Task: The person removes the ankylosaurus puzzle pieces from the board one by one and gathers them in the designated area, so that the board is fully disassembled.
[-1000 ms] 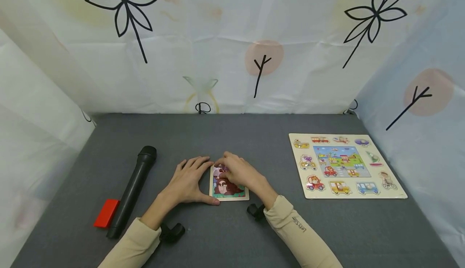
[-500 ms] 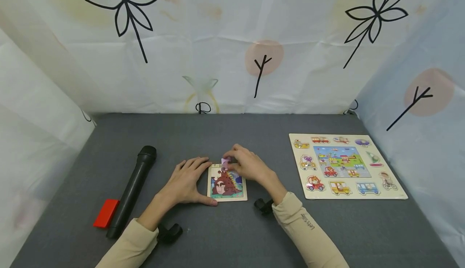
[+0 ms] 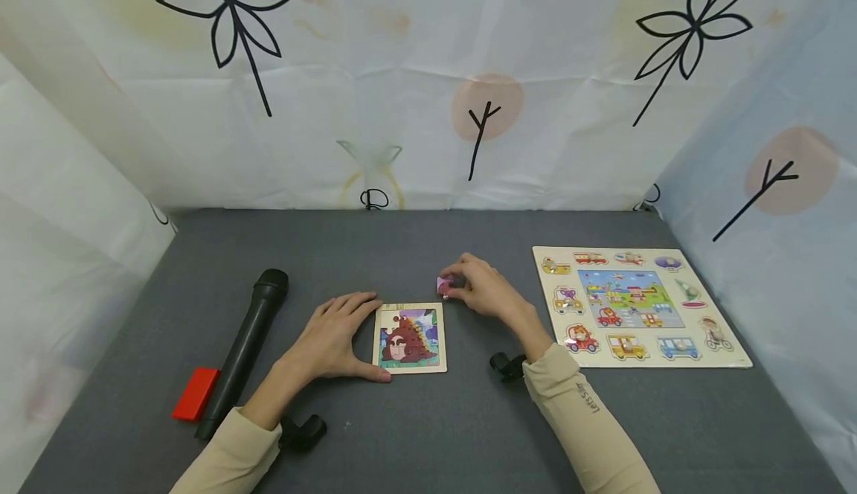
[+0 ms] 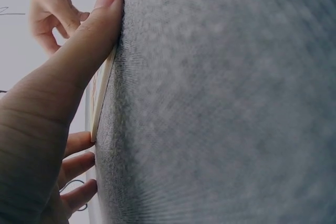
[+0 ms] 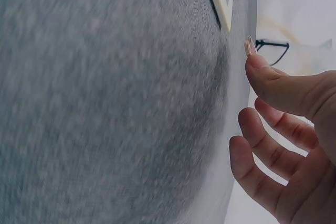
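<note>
A small jigsaw puzzle in a wooden tray [image 3: 418, 370], picturing a reddish-brown dinosaur, lies flat on the grey table. My left hand [image 3: 337, 340] spans the tray's left side, its thumb along the near edge and forefinger at the far left corner. In the left wrist view the thumb [image 4: 97, 30] presses against the tray's side. Off the tray's far right corner, my right hand [image 3: 485, 286] pinches a purple and dark-red puzzle piece [image 3: 443, 287] between thumb and forefinger. Edge-on, the piece [image 5: 249, 46] shows above the thumb in the right wrist view. Bare wood shows at the puzzle's upper left.
A larger wooden peg puzzle board [image 3: 559, 349] with vehicle pictures lies at the right. To the left are a black microphone [image 3: 244, 353] and a red block [image 3: 196, 393]. Patterned white cloth [image 3: 415, 70] stands behind the table.
My right hand has lifted the purple piece out of the tray and carried it right. My left hand and the tray have shifted slightly left.
</note>
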Tool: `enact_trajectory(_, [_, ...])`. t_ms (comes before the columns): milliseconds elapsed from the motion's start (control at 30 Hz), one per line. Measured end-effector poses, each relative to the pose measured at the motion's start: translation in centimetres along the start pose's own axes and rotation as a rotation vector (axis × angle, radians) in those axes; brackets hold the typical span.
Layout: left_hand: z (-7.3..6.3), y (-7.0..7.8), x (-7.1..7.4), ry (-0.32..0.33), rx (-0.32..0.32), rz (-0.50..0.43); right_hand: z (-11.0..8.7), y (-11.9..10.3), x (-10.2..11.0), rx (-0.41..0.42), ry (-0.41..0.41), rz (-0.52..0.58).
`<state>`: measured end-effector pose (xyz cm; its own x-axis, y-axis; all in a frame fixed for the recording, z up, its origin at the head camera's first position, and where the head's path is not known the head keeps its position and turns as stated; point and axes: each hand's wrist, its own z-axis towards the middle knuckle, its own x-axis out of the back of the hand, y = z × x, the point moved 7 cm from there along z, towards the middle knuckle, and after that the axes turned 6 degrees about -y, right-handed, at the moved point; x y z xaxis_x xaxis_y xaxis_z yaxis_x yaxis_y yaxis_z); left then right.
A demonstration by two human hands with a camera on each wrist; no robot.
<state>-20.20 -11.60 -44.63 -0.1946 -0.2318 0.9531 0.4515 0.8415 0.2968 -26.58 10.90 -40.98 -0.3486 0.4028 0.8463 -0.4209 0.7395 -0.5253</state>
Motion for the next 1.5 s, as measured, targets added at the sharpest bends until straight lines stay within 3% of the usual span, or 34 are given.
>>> enact_trajectory(1033, [-0.1, -0.2, -0.1, 0.012, -0.011, -0.026, -0.9, 1.7, -0.5, -0.050, -0.010, -0.030])
enact_trajectory(1267, [-0.1, -0.2, -0.1, 0.006, -0.005, -0.013, -1.0, 0.5, -0.3, -0.031, 0.004, -0.025])
enact_trajectory(1500, [0.1, -0.2, -0.3, -0.013, 0.001, -0.010, -0.7, -1.6, -0.9, 0.014, -0.046, -0.033])
